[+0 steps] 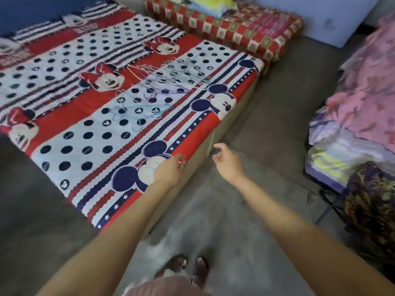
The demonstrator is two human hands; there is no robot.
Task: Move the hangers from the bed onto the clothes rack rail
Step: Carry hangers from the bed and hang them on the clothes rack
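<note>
My bare feet stand on the grey floor at the bottom of the view, at 6 o'clock, and both bare forearms reach up and away from them. My left hand hovers over the near corner of the bed, fingers loosely curled and holding nothing. My right hand hangs just beside it over the floor, relaxed and half open, also empty.

The hangers lie in a loose, tangled heap of thin wire on the bed, towards 11 o'clock from both hands and well apart from them. The heap is blurred and pale against the print, so I cannot count them. Its long axis seems to run from 7 o'clock to 1 o'clock, roughly along the bed's right-hand edge. My left hand is the nearer of the two, so I judge it would reach them first; I would need to lean in over the mattress.

The bed is low, covered with a red, white and navy cartoon-mouse sheet. A checked red cushion lies at 12 o'clock, and folded bedding in pink and purple is stacked at 3 o'clock. No clothes rack is in view
</note>
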